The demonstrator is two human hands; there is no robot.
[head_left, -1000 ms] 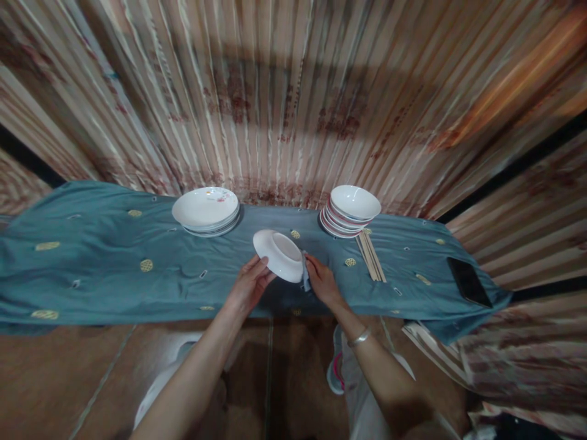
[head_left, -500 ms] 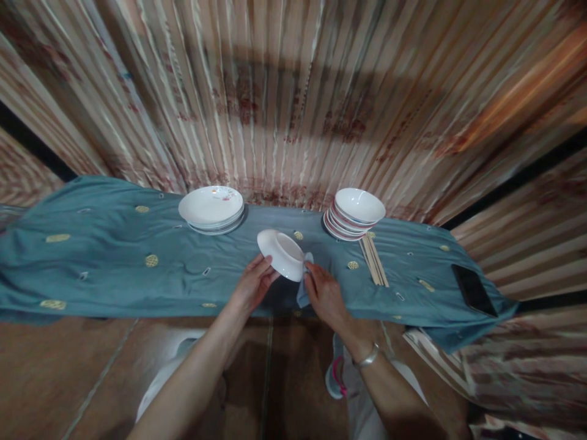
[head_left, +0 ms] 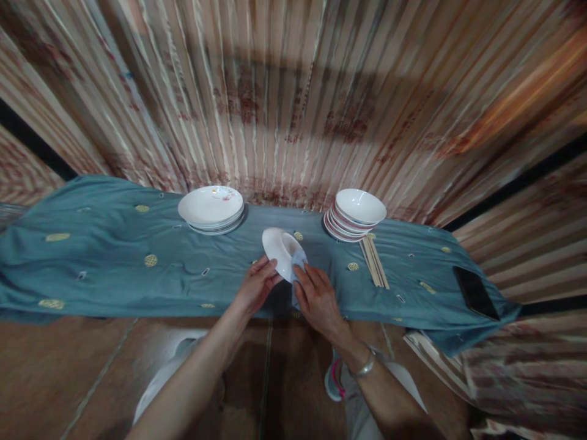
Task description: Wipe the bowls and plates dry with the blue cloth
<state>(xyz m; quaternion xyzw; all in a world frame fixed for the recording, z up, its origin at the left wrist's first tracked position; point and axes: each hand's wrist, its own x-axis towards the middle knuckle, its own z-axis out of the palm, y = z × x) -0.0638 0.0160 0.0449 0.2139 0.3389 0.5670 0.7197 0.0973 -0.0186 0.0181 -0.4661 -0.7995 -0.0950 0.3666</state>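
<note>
A white bowl is tilted on its side above the table, its underside and foot ring facing me. My left hand grips its lower left rim, thumb on the outer wall. My right hand is closed on a light blue cloth and presses it against the bowl's right side near the foot ring. Part of the cloth hangs below, half hidden by the right hand's fingers.
On the blue-green tablecloth stand a stack of white plates at back left and a stack of bowls at back right. Chopsticks lie before the bowls. A black phone rests near the right edge. A striped curtain hangs behind.
My right hand has moved left and up with the cloth, from the bowl's rim onto its underside. The bowl has turned to a steeper tilt in my left hand.
</note>
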